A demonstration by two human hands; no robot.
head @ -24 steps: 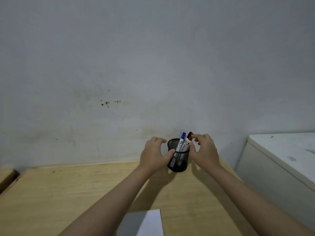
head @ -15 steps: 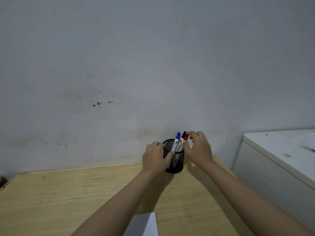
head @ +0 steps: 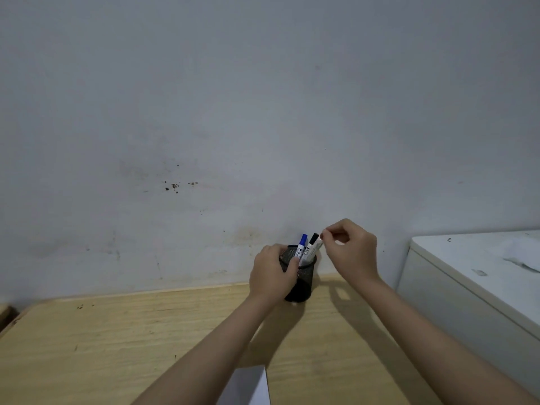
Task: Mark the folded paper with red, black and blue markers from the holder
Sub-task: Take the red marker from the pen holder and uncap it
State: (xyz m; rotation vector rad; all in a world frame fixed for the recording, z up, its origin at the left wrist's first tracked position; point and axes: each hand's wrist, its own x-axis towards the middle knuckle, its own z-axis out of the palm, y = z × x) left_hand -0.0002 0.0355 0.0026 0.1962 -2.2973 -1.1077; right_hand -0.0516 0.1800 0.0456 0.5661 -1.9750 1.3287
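Observation:
A black mesh holder [head: 302,283] stands at the far edge of the wooden table [head: 117,340], by the wall. My left hand [head: 271,276] wraps around its left side. A blue-capped marker [head: 301,247] and a black-capped marker [head: 312,242] stick up out of it. My right hand [head: 352,248] pinches the top of a third marker [head: 317,248], whose white barrel rises partly out of the holder; its cap is hidden under my fingers. The white folded paper [head: 248,385] lies at the near edge, partly cut off by the frame.
A white cabinet [head: 473,276] stands to the right of the table, its top slightly above table height. A stained white wall rises right behind the holder. The table's left corner shows at the far left.
My right hand has risen, drawing the third marker partly out of the holder, and its red cap is now hidden by my fingers. My left hand keeps its grip on the holder.

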